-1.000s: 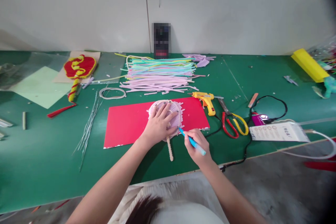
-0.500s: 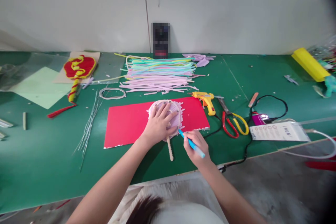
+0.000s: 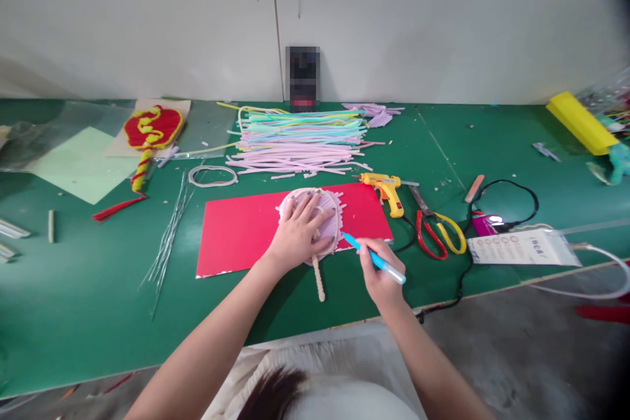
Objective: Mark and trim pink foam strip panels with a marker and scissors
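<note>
The left hand (image 3: 299, 233) lies palm down on a round, lilac fan-shaped piece (image 3: 329, 231), its fingers spread and closed around nothing. The piece is directly beneath that hand, which covers much of its left and middle; lilac strips show to the right of the fingers, their uneven ends sticking out past a pale curved rim. Its pale handle (image 3: 319, 281) comes out below the thumb and points toward the person, over the table (image 3: 98, 315). Most of the round part rests on a red sheet (image 3: 236, 233), near the sheet's front edge.

The right hand (image 3: 382, 272) is closed around a blue pen (image 3: 378, 260), held as for writing. This hand is to the right of the piece and apart from it. The pen's tip points left and away from the person, just beside the piece's right edge; whether it touches anything is too small to tell.

A yellow glue gun (image 3: 386, 191) lies at the sheet's right end, with scissors (image 3: 438, 230) beyond it, one handle red and one yellow. Behind the sheet lies a bundle of pastel fuzzy stems (image 3: 300, 139).
</note>
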Available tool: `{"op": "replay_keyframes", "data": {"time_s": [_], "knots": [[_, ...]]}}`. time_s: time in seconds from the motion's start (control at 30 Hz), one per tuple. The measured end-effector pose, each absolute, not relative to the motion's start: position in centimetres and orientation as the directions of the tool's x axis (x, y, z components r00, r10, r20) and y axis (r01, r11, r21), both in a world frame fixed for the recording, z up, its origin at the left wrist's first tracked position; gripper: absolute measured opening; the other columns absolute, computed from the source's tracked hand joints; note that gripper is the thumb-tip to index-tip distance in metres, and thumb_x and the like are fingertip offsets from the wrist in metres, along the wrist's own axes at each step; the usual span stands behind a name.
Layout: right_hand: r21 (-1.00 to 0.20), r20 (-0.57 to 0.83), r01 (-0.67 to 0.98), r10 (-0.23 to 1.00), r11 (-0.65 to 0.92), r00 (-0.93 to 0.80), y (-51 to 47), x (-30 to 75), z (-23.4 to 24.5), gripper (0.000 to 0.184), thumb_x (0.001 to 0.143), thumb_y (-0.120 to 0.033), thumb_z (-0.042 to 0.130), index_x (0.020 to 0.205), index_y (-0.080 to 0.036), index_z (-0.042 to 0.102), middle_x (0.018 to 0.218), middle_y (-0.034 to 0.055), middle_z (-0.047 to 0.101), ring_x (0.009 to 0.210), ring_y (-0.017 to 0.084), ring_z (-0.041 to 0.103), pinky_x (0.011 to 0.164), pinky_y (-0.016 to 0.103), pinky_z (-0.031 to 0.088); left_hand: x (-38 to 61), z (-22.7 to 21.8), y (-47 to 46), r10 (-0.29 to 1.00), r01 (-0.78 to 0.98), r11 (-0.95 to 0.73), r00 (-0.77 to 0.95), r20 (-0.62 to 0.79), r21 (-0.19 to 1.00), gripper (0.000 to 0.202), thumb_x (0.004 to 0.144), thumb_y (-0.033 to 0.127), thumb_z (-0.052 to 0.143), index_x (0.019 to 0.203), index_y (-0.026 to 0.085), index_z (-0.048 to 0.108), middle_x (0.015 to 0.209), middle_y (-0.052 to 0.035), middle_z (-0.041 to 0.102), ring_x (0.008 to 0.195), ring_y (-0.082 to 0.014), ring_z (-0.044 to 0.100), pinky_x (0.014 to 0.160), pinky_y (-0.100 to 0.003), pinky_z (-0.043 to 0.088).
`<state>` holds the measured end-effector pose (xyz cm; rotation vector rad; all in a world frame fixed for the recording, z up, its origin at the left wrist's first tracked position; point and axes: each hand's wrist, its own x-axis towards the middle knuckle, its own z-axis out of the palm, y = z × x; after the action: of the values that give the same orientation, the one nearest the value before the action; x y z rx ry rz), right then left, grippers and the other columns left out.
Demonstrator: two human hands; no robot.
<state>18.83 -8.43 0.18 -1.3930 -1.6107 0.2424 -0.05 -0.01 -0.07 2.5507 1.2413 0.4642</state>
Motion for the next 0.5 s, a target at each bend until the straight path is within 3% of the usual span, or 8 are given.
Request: {"op": "replay_keyframes", "data": {"time_s": [0.17, 0.27, 0.4, 0.5], "knots": [[-0.759, 0.376, 0.623, 0.909, 0.191, 0.179, -7.8, 19.6, -0.2, 0.021, 0.096, -0.024, 0.047, 0.108, -0.024, 0.064, 0.1, 0.0063, 0.074, 0.091, 0.02, 0.071, 0.083, 0.035, 0.056, -0.9, 1.1, -0.2, 0.818, 0.7, -0.555, 0.558, 0.14, 0.45, 0.048, 0.091, 0.034, 0.053, 0.137, 0.022, 0.051, 0.155, -0.0151, 0.033, 0.145, -0.0326, 0.024, 0.116, -0.056, 0.012], [-0.811, 0.234, 0.581, 0.948, 0.069, 0.214, -7.2, 19.6, -0.1, 0.022, 0.097, -0.032, 0.046, 0.106, -0.024, 0.064, 0.108, 0.0069, 0.073, 0.101, 0.023, 0.069, 0.088, 0.036, 0.055, -2.1, 1.8, -0.9, 0.908, 0.672, -0.391, 0.392, 0.146, 0.628, 0.044, 0.095, 0.03, 0.044, 0.138, 0.022, 0.048, 0.156, -0.0124, 0.031, 0.145, -0.0276, 0.025, 0.116, -0.051, 0.021], [-0.883, 0.085, 0.468, 0.969, -0.035, 0.234, -6.3, 18.8, 0.2, 0.028, 0.095, -0.04, 0.046, 0.112, -0.024, 0.061, 0.117, 0.0094, 0.07, 0.108, 0.025, 0.067, 0.09, 0.039, 0.056, -3.5, 2.0, -2.3, 0.999, 0.443, -0.032, 0.007, 0.033, 0.896, 0.046, 0.096, 0.036, 0.042, 0.139, 0.023, 0.045, 0.152, -0.0097, 0.04, 0.141, -0.0232, 0.035, 0.114, -0.043, 0.031], [-0.91, 0.05, 0.41, 0.967, -0.059, 0.251, -5.9, 18.0, 0.3, 0.029, 0.094, -0.043, 0.047, 0.112, -0.024, 0.06, 0.12, 0.0104, 0.068, 0.11, 0.025, 0.066, 0.091, 0.039, 0.055, -3.7, 1.7, -3.3, 0.978, 0.16, 0.17, -0.149, -0.146, 0.972, 0.047, 0.094, 0.041, 0.046, 0.137, 0.022, 0.047, 0.146, -0.01, 0.048, 0.136, -0.0245, 0.043, 0.112, -0.042, 0.035]]}}
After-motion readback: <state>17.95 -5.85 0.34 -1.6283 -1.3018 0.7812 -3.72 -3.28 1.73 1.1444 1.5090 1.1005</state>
